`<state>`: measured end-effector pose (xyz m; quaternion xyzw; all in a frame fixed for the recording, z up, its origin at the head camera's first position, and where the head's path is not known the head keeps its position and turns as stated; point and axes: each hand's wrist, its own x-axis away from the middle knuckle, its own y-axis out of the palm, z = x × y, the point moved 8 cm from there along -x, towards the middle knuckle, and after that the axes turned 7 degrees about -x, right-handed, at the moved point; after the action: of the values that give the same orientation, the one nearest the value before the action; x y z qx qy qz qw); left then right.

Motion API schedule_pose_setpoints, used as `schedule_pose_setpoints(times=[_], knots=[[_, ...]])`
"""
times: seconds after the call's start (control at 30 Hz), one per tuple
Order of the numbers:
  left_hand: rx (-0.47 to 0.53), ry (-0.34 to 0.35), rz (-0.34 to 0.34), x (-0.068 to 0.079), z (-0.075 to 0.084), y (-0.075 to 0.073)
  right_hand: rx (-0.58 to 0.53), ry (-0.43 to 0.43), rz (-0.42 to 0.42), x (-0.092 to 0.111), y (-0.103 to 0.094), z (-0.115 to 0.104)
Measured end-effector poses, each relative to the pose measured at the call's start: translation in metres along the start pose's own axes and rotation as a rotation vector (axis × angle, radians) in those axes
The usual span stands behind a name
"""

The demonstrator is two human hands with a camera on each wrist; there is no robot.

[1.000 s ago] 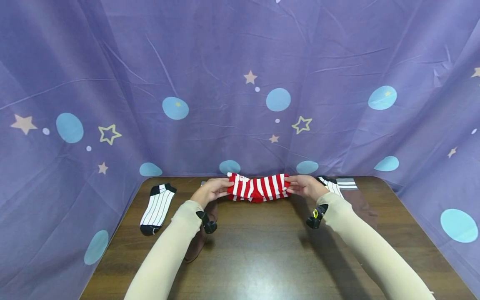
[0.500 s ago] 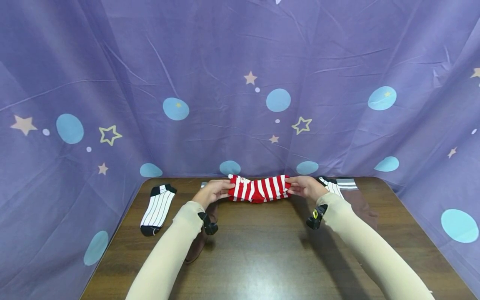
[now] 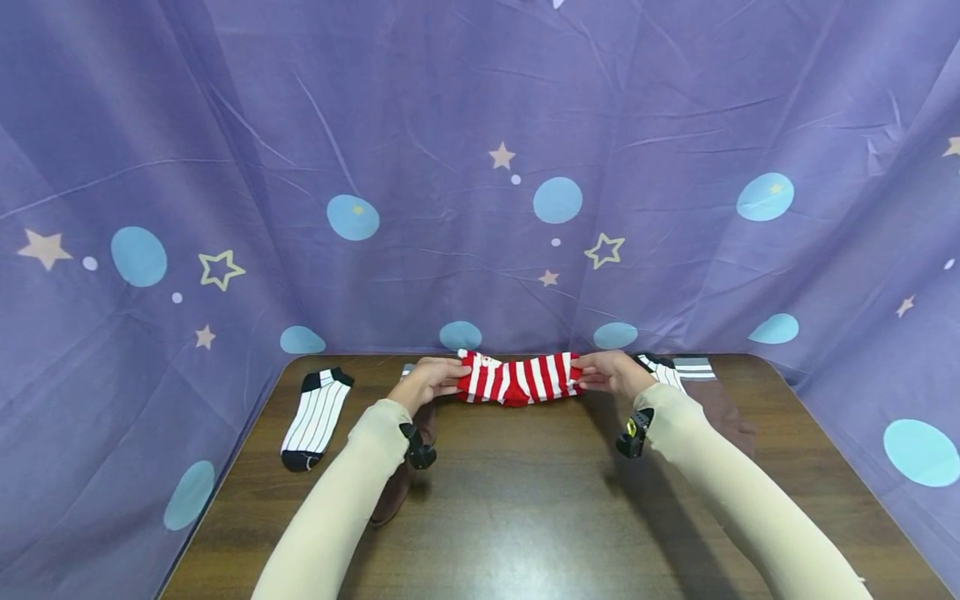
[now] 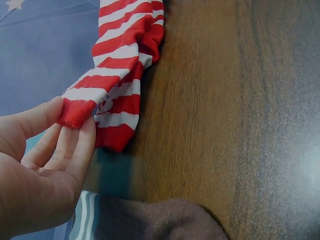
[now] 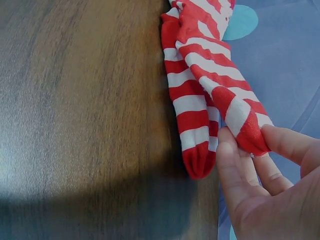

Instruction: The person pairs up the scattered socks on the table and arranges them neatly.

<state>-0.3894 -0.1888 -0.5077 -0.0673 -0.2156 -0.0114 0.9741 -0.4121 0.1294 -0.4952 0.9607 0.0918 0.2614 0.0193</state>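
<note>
Two red-and-white striped socks (image 3: pixel 517 379) lie stretched sideways at the table's back edge, one overlapping the other. My left hand (image 3: pixel 429 381) pinches the upper sock's cuff (image 4: pixel 77 112) between thumb and fingers. At the other end my right hand (image 3: pixel 611 372) pinches that sock's red toe (image 5: pixel 254 140). Both wrist views show the second striped sock beneath it, its cuff end (image 4: pixel 117 135) and toe (image 5: pixel 197 162) not gripped. A brown sock with a grey striped cuff (image 4: pixel 165 220) lies under my left wrist, partly hidden by the arm in the head view.
On the left side of the wooden table (image 3: pixel 517 517) lies a white sock with black stripes (image 3: pixel 315 421). Another black-and-white sock (image 3: pixel 663 372) and a brown sock (image 3: pixel 720 408) lie at the back right, partly behind my right arm. A purple curtain (image 3: pixel 450 167) hangs behind the table.
The held sock's upper edge has sunk slightly, and my left hand has shifted a touch to the right. Both grips stay the same, and the other socks have not moved.
</note>
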Motion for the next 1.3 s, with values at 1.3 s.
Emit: schedule_pose_setpoints(times=[1.3], knots=[[-0.122,-0.005,0.168,-0.0017,-0.0027,-0.0040,0.110,-0.106,0.152,-0.0086,-0.0064,0.0028]])
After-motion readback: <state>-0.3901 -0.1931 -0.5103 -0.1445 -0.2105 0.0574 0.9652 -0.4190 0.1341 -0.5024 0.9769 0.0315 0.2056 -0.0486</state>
